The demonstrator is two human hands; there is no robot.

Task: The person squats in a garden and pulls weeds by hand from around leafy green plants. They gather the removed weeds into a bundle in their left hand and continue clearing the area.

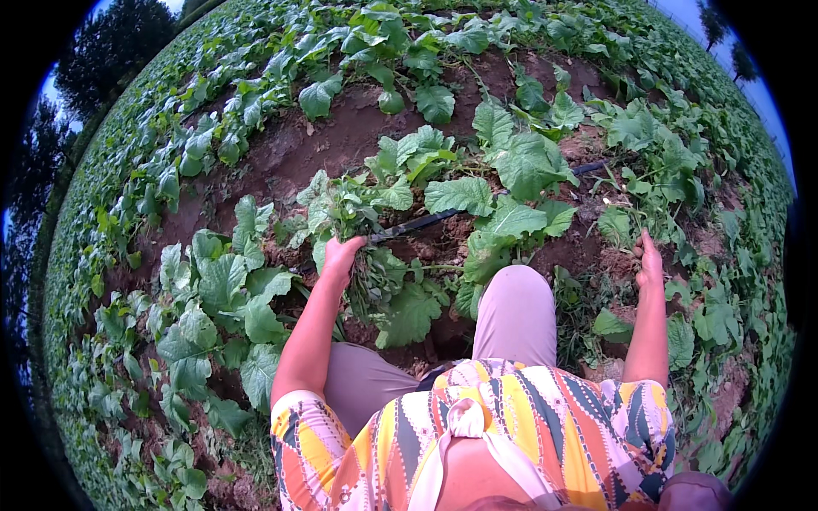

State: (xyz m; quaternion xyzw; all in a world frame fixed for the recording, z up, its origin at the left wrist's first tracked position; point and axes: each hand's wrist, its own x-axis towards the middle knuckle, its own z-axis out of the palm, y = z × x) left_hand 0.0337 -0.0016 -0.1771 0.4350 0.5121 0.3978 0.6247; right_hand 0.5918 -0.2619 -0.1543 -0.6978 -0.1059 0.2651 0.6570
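Observation:
My left hand is closed round a thick bunch of pulled small leafy weeds, which stick out above and below the fist. Over on the right, my right hand has its fingers on thin weed stems close to the soil; whether it grips them firmly is hard to tell. Broad-leaved green crop plants grow between the two hands. A black drip irrigation pipe runs along the row, partly under the leaves, and passes just beside the left hand.
More broad-leaved plants stand at the left, and further rows lie ahead. Reddish-brown bare soil forms a furrow between rows. My bent knee is close to the middle plants. Dark trees rise at the field's far left edge.

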